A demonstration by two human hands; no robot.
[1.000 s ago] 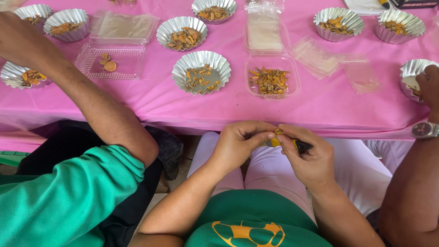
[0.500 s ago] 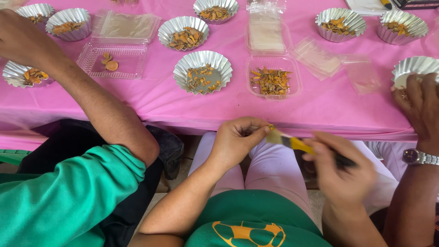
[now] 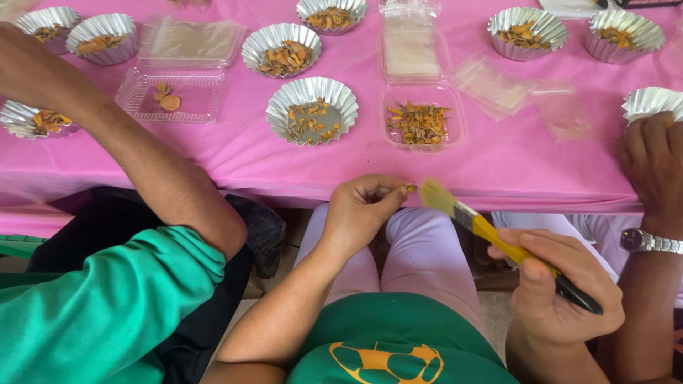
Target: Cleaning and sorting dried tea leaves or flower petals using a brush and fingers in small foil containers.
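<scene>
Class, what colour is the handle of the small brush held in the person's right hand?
Yellow with a black end, on the small flat brush; head view.

head view, steeply down, close

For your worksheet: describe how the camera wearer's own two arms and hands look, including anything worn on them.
Both forearms are bare, with no sleeves reaching them. The left hand and right hand carry no gloves, and no rings, watch or bracelet can be seen. The wristwatch at the right edge is on another person's arm. The wearer's shirt is green with a yellow emblem.
</scene>
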